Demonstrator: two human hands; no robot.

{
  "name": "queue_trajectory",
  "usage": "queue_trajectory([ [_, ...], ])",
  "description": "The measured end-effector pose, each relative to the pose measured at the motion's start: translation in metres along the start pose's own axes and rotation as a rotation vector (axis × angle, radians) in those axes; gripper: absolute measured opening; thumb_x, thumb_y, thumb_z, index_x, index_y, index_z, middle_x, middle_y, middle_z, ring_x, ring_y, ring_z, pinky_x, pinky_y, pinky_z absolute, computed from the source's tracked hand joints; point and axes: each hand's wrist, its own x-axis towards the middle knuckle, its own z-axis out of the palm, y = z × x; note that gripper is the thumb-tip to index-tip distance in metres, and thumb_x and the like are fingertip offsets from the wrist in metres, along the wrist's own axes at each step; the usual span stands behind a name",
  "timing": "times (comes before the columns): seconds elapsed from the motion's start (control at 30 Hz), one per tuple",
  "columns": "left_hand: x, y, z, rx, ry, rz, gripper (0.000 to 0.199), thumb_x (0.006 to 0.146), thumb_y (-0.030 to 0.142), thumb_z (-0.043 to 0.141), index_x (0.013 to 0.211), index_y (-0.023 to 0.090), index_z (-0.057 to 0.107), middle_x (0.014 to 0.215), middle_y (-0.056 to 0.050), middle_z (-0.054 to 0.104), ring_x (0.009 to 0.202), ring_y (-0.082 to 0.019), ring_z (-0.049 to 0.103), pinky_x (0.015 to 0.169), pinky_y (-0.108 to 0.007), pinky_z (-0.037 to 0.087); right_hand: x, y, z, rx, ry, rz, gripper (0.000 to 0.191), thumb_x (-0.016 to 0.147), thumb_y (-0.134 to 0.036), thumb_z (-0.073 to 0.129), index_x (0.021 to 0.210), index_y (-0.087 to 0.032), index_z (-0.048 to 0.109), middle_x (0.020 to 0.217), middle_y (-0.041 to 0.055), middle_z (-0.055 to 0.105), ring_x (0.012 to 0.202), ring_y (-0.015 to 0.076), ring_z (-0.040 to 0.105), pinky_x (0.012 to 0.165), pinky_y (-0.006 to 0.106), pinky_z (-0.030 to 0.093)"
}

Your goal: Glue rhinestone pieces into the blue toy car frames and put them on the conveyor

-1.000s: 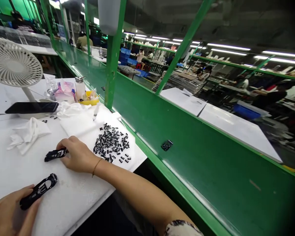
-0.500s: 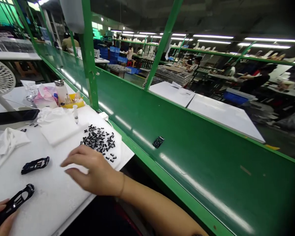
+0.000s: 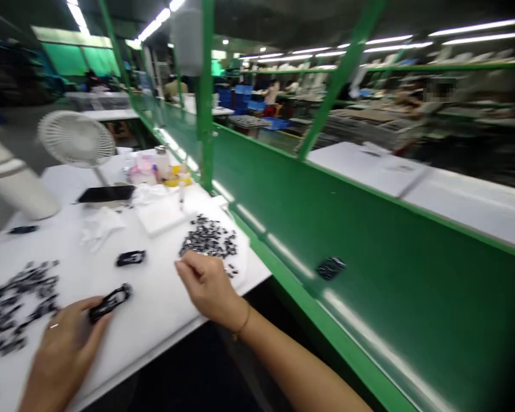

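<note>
My left hand (image 3: 68,337) grips a black car-shaped shell (image 3: 110,302) between thumb and fingers, above the white table (image 3: 154,309). My right hand (image 3: 210,283) is closed at the near edge of a pile of small black parts (image 3: 210,236); whatever its fingers pinch is too small to make out. A second black shell (image 3: 131,258) lies on the table beyond my left hand. More small black parts (image 3: 21,297) are spread at the left. A dark car-shaped piece (image 3: 331,268) rests on the green belt (image 3: 377,252).
A white fan (image 3: 77,140), a dark phone-like slab (image 3: 106,194), white cloths (image 3: 103,225) and a yellow tray (image 3: 178,175) stand toward the back. A green post (image 3: 206,103) rises beside the belt. Other people sit at distant benches.
The view has swung left, bringing the left pile and all of my left hand into sight. My right hand's fingers, apart before, have closed. The shell remains in my left hand.
</note>
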Motion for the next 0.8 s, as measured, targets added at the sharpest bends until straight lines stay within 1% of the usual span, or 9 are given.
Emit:
queue_trajectory([
  [0.03, -0.003, 0.004, -0.005, 0.021, -0.044, -0.031, 0.029, 0.091, 0.046, 0.053, 0.109, 0.023, 0.055, 0.104, -0.005, 0.063, 0.088, -0.025, 0.062, 0.077, -0.037, 0.048, 0.004, 0.001, 0.006, 0.002, -0.021, 0.004, 0.036, 0.092, -0.027, 0.045, 0.059, -0.019, 0.034, 0.054, -0.0029, 0.038, 0.051, 0.0094, 0.038, 0.053, 0.025, 0.027],
  [0.1, -0.006, 0.014, -0.011, -0.028, -0.024, -0.01, 0.026, 0.093, 0.038, 0.053, 0.112, 0.021, 0.053, 0.105, -0.006, 0.062, 0.095, -0.024, 0.061, 0.086, -0.038, 0.047, 0.015, 0.004, 0.016, 0.012, -0.077, 0.003, 0.04, 0.093, -0.029, 0.043, 0.056, -0.019, 0.03, 0.051, -0.0036, 0.032, 0.048, 0.0087, 0.032, 0.052, 0.026, 0.023],
  [0.17, -0.007, 0.026, -0.014, -0.099, -0.038, -0.016, 0.023, 0.092, 0.029, 0.055, 0.113, 0.02, 0.052, 0.105, -0.007, 0.062, 0.1, -0.024, 0.059, 0.088, -0.038, 0.046, 0.028, 0.005, 0.028, 0.028, -0.147, -0.011, 0.045, 0.094, -0.031, 0.043, 0.054, -0.018, 0.03, 0.048, -0.0042, 0.029, 0.045, 0.0081, 0.03, 0.05, 0.026, 0.022],
  [0.27, -0.009, 0.038, -0.018, -0.121, -0.042, -0.042, 0.02, 0.092, 0.021, 0.053, 0.112, 0.02, 0.051, 0.107, -0.008, 0.061, 0.104, -0.023, 0.058, 0.09, -0.038, 0.047, 0.05, 0.001, 0.053, 0.067, -0.287, -0.071, 0.037, 0.094, -0.028, 0.048, 0.058, -0.016, 0.049, 0.053, -0.0024, 0.046, 0.051, 0.0088, 0.043, 0.054, 0.023, 0.03],
  [0.37, -0.01, 0.043, -0.021, -0.156, -0.037, -0.054, 0.021, 0.091, 0.014, 0.05, 0.111, 0.018, 0.05, 0.108, -0.008, 0.061, 0.106, -0.022, 0.056, 0.092, -0.039, 0.046, 0.069, -0.006, 0.092, 0.099, -0.443, -0.153, 0.014, 0.087, -0.012, 0.055, 0.078, -0.016, 0.065, 0.077, 0.0021, 0.064, 0.071, 0.0119, 0.056, 0.066, 0.023, 0.04],
  [0.47, -0.008, 0.044, -0.022, -0.187, -0.029, -0.052, 0.022, 0.089, 0.008, 0.049, 0.109, 0.017, 0.05, 0.106, -0.009, 0.061, 0.105, -0.022, 0.056, 0.092, -0.04, 0.046, 0.081, -0.011, 0.137, 0.101, -0.588, -0.211, 0.021, 0.08, -0.001, 0.055, 0.081, -0.016, 0.069, 0.08, 0.0028, 0.065, 0.071, 0.012, 0.057, 0.068, 0.024, 0.043],
  [0.57, -0.006, 0.045, -0.022, -0.218, -0.023, -0.062, 0.024, 0.087, 0.004, 0.049, 0.108, 0.015, 0.05, 0.104, -0.009, 0.061, 0.104, -0.023, 0.055, 0.092, -0.04, 0.045, 0.086, -0.014, 0.17, 0.078, -0.686, -0.236, 0.02, 0.077, 0.001, 0.057, 0.081, -0.015, 0.07, 0.081, 0.0036, 0.065, 0.068, 0.0116, 0.056, 0.067, 0.025, 0.044],
  [0.67, -0.006, 0.044, -0.021, -0.263, -0.025, -0.063, 0.024, 0.086, 0.003, 0.049, 0.108, 0.014, 0.051, 0.105, -0.01, 0.06, 0.104, -0.024, 0.053, 0.091, -0.042, 0.045, 0.087, -0.014, 0.185, 0.039, -0.731, -0.238, 0.018, 0.079, -0.001, 0.059, 0.085, -0.014, 0.071, 0.084, 0.0049, 0.063, 0.07, 0.0117, 0.056, 0.068, 0.025, 0.045],
  [0.8, -0.007, 0.043, -0.02, -0.259, -0.013, -0.062, 0.022, 0.087, 0.005, 0.05, 0.108, 0.013, 0.052, 0.104, -0.011, 0.059, 0.103, -0.026, 0.052, 0.088, -0.044, 0.046, 0.087, -0.014, 0.19, -0.027, -0.792, -0.269, 0.022, 0.082, -0.005, 0.058, 0.093, -0.018, 0.072, 0.092, 0.005, 0.061, 0.072, 0.0112, 0.056, 0.07, 0.025, 0.045],
])
